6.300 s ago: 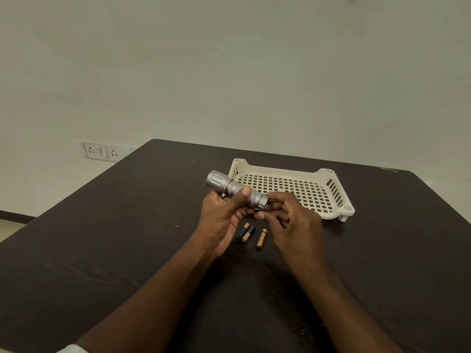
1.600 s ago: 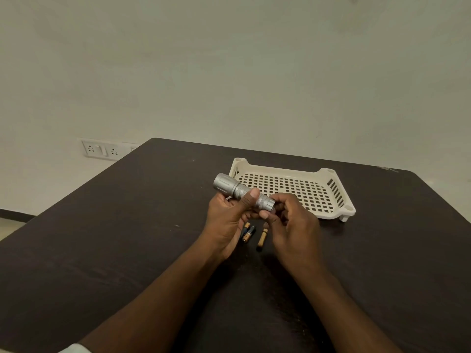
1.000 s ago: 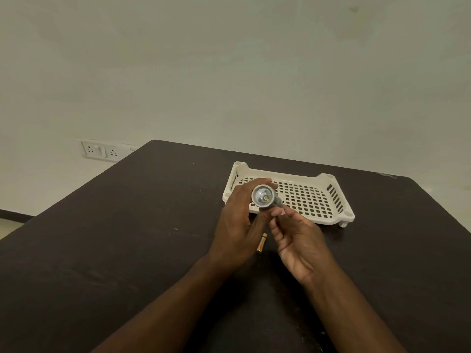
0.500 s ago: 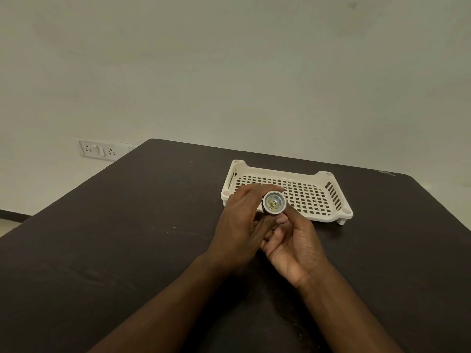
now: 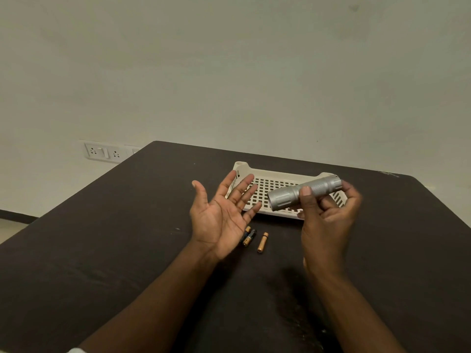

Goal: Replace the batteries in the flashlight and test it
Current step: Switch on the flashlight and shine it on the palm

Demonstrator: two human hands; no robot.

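Three batteries [image 5: 251, 238] on bench [image 5: 127, 238]; right hand [image 5: 328, 220] fingers grasp flashlight [image 5: 304, 192], left hand [image 5: 221, 215] fingers released.

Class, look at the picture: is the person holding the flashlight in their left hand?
No, the flashlight is gripped by the right hand, while the left hand is open, palm up, holding nothing.

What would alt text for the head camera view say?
The right hand holds a silver flashlight above a white basket; the left hand is open, palm up. Three batteries lie on the dark table.
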